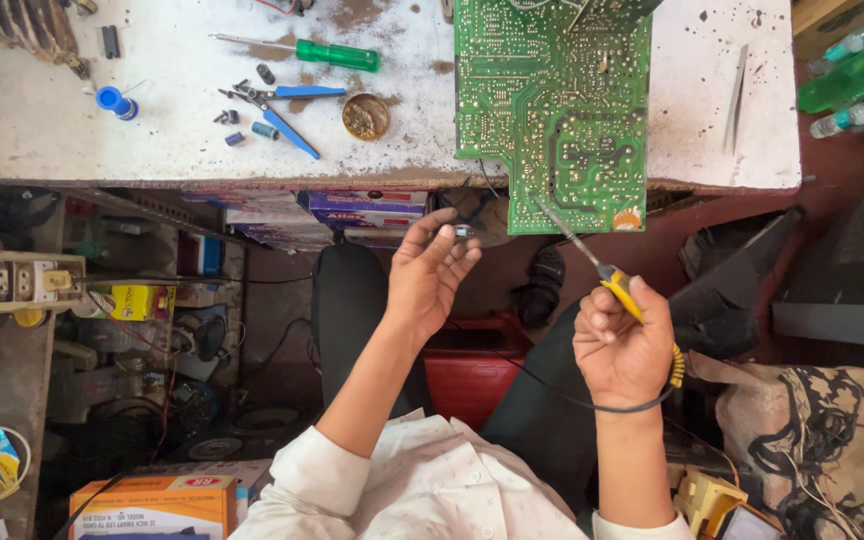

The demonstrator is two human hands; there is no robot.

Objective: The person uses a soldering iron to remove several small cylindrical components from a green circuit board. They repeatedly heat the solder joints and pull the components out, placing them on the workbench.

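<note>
Gripping a yellow-handled soldering iron (620,285), the right hand (624,348) is sitting at lower right of centre, the iron's long axis slanting up and left so its tip is touching the lower edge of the green circuit board (552,110). Left hand (430,272), at centre frame, is pinching a small metal part (463,231) just left of that board edge, nearer to it than the right hand. Board is overhanging a stained white worktable (152,140), where blue pliers (277,105), a green screwdriver (324,52) and a round tin (366,116) are lying. Cluttered floor is showing below.
</note>
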